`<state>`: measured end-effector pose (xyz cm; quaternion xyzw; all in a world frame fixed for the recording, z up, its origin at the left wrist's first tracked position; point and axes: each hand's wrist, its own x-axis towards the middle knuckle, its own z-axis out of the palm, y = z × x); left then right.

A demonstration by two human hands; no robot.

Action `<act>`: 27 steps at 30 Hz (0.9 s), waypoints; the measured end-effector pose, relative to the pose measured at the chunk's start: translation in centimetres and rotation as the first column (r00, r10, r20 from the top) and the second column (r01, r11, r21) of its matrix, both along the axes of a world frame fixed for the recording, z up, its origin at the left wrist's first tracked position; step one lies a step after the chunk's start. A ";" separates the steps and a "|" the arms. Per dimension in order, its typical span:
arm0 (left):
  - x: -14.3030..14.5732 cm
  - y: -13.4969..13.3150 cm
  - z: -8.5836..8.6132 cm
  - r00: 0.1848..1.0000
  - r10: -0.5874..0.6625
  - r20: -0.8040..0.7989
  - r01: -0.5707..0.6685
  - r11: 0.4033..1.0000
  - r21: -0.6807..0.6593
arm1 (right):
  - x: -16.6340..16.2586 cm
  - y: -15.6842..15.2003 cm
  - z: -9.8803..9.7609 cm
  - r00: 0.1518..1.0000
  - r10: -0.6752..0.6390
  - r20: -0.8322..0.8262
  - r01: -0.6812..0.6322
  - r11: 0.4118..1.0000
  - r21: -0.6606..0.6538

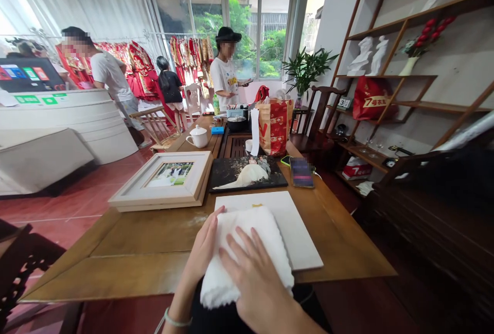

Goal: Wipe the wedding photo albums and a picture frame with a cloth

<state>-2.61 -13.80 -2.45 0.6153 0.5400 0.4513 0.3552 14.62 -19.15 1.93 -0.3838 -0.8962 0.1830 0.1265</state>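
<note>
A thick, folded white cloth with a wavy edge [219, 280] is held at the near edge of the brown wooden desk [146, 267], its far part laid over a flat white rectangular panel [303, 241] and its near part extending past the desk's edge. The right hand [250, 267] is laid palm down on the cloth with fingers spread, probably so that pressure is shared over a wide area. The left hand [206, 244] is set along the cloth's left side, fingers stretched and kept close together, perhaps to steady that side; whether the edge is pinched cannot be told, since the thumb is not shown.

The panel is laid flat and slightly askew, seemingly for easy reach, with a small yellowish patch [257, 205] showing just beyond the cloth. Beyond it, a black photo panel with a white gown [247, 174] is laid flat. To the left, pale wooden picture frames [160, 182] appear to be stacked, presumably to save room. A dark smartphone [302, 172] is placed to the right, near the desk's side, and a red-and-tan paper bag [276, 125] is stood upright farther back.
</note>
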 end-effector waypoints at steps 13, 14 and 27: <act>0.5 0.3 -1.5 0.943 -0.036 -0.331 0.103 0.977 0.186 | 7.0 0.4 1.1 0.992 -0.120 0.043 0.120 0.993 0.008; 0.5 0.3 -1.5 0.937 -0.033 -0.348 0.105 0.976 0.190 | 7.0 1.5 0.9 0.983 -0.176 0.042 0.176 0.984 0.003; 0.8 0.0 -0.5 0.933 -0.055 -0.356 0.141 0.965 0.220 | -0.7 12.2 1.7 1.000 0.022 0.014 -0.022 1.000 -0.012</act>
